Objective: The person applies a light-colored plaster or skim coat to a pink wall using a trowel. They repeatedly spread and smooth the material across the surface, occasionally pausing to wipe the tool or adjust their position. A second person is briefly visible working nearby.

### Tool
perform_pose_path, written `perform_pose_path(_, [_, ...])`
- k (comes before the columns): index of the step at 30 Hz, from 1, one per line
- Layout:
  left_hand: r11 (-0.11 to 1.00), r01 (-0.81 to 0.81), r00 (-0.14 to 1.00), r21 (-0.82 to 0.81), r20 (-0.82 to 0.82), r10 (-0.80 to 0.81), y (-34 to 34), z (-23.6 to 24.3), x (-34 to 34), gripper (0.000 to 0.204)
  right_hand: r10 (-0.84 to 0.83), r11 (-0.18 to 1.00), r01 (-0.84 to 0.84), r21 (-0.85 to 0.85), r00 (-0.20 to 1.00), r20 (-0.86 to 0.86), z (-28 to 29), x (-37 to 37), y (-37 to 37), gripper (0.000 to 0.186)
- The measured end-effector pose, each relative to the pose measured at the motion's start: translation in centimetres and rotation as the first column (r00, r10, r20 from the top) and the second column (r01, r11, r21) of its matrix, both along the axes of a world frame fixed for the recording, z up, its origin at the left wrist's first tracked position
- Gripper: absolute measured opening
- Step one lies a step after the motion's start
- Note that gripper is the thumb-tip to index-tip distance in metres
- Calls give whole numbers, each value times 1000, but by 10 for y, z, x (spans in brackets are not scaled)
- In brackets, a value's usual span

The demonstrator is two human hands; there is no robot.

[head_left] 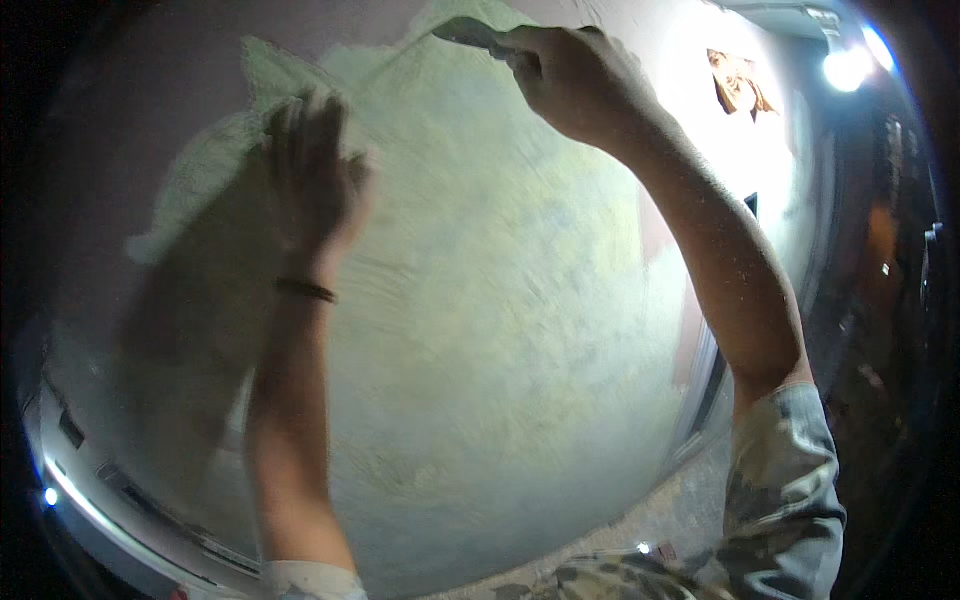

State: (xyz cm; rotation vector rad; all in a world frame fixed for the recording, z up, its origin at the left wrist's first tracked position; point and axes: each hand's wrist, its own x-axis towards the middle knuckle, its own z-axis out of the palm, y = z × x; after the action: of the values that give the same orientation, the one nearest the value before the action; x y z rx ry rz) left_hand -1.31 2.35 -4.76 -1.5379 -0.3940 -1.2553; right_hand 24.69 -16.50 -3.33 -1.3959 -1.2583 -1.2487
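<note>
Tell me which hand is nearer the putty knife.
Right: the right hand grips the putty knife; the left hand is apart from it, lower and to its left.

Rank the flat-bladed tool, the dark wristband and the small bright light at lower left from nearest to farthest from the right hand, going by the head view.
1. Flat-bladed tool: in the right hand itself.
2. Dark wristband: lower and to the left, around the left wrist.
3. Small bright light: far lower left, near the picture's rim.
</note>
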Motion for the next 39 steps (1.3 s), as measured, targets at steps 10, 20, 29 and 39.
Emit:
perform_pose_path(10, [981,-46,999,187,4,46,9,-1,-6,64,-191,975,170,-142,971,-143,-107,87,-22,28])
perform_pose_path(20, [991,-88,996,104,28,86,0,-43,-5,70,100,994,-97,42,746,-659,-396,61,-42,30])
perform_pose_path(29, [987,-44,997,157,-49,53,-2,-64,6,72,164,986,-141,90,718,-677,-392,66,-42,37])
perform_pose_path(39, [983,-112,992,143,-42,119,-1,-67,3,69,212,977,-175,121,822,-529,-374,73,-51,30])
